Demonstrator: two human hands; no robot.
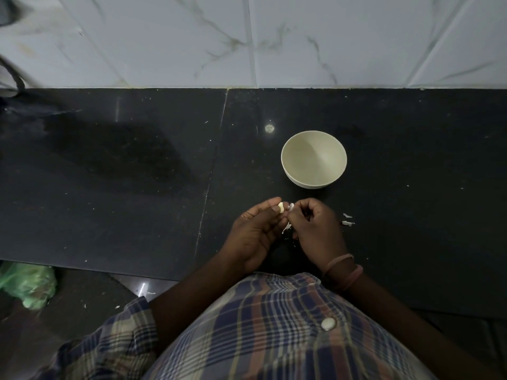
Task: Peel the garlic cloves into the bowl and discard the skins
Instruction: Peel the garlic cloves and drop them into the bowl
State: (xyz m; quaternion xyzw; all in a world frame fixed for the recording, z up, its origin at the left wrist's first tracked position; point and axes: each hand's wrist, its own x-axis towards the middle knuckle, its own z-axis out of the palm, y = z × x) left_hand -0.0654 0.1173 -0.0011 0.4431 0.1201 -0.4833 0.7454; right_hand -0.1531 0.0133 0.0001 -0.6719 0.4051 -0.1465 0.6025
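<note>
Black counter (137, 174), left hand (255, 231) pinching garlic clove (281, 207), right hand (315, 229) fingertips pinching skin (290, 207), near bowl (296, 181)

**What everything is made of**

The countertop (137, 174) is dark stone. It is smooth and a bit shiny, with tiny pale specks and a thin seam running across it. The wall tiles (329, 37) are pale and glossy, with grey marble lines. The bowl (313, 159) is cream and smooth with a soft, dull shine; it could be plastic or pottery. The garlic clove (281, 207) looks smooth and pale. The skin (290, 206) on it is thin and papery, like the skin bits (348, 219) on the stone. The shirt (274, 325) is soft checked cloth with a shiny button (328, 323). The green bag (27, 283) is thin, crinkly plastic.
</note>
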